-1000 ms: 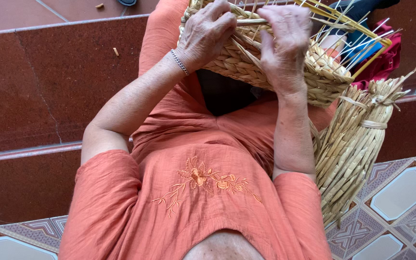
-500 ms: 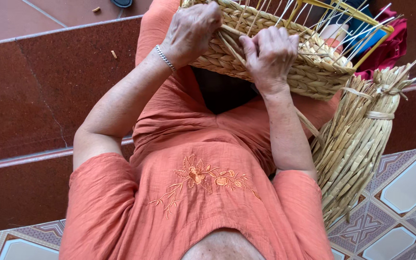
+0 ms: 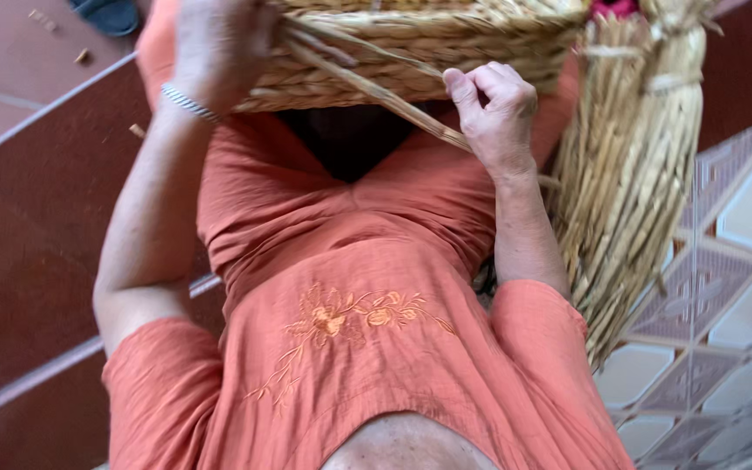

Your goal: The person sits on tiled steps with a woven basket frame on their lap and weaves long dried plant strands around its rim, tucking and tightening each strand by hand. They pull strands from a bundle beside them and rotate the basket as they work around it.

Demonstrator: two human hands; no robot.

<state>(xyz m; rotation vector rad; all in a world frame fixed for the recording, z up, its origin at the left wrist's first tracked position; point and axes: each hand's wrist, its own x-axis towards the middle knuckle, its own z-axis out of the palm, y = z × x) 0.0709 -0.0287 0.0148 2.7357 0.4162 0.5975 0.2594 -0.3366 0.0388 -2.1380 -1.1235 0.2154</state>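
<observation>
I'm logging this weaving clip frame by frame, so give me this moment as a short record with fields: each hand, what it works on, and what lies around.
left hand: left hand rests on the side of the woven basket, a bracelet on the wrist
right hand: right hand closed on a straw strand that runs slanting from the basket
basket: pale woven straw, held over the lap, top out of view
beside: tied bundle of straw at the person's right
clothing: orange dress with embroidered flowers
floor: patterned tiles, red-brown steps
</observation>
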